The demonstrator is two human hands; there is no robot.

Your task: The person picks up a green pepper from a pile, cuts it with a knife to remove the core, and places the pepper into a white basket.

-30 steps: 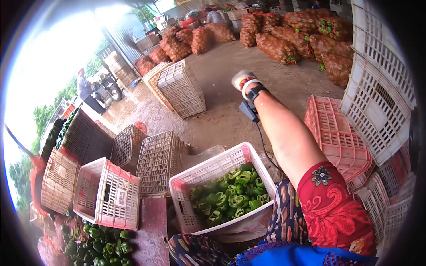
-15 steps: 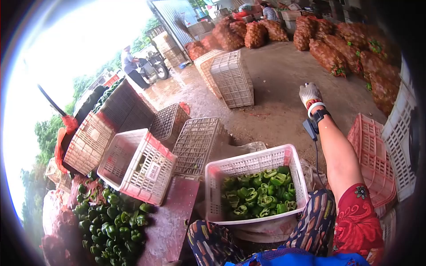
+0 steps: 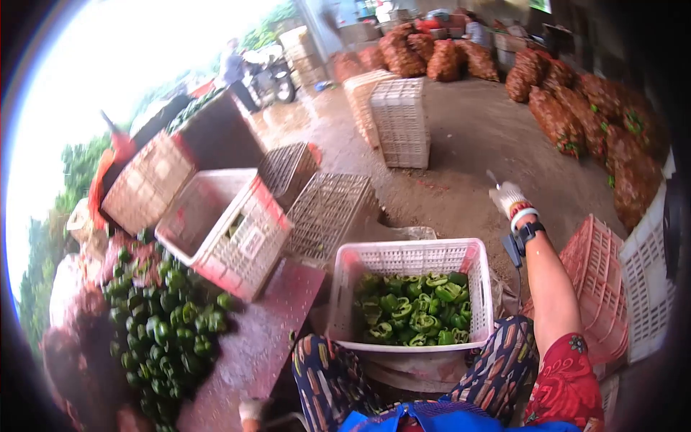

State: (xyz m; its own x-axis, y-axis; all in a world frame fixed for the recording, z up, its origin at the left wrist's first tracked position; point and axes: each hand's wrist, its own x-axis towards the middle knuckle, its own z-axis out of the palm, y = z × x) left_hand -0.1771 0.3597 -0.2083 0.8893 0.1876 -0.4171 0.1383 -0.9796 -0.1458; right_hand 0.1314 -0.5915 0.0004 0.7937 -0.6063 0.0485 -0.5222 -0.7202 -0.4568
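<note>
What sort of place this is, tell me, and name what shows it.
Probably a produce sorting or wholesale yard: a white crate of green peppers, a loose pepper heap, stacked empty plastic crates and mesh sacks behind.

1 white slatted plastic crate (image 3: 410, 253) stands upright and open-topped just in front of the person's patterned trouser legs (image 3: 324, 374). Glossy green peppers (image 3: 414, 309) lie loosely piled inside, filling it partway, below the rim.

Blown-out daylight left, fisheye edges, motion blur
</note>
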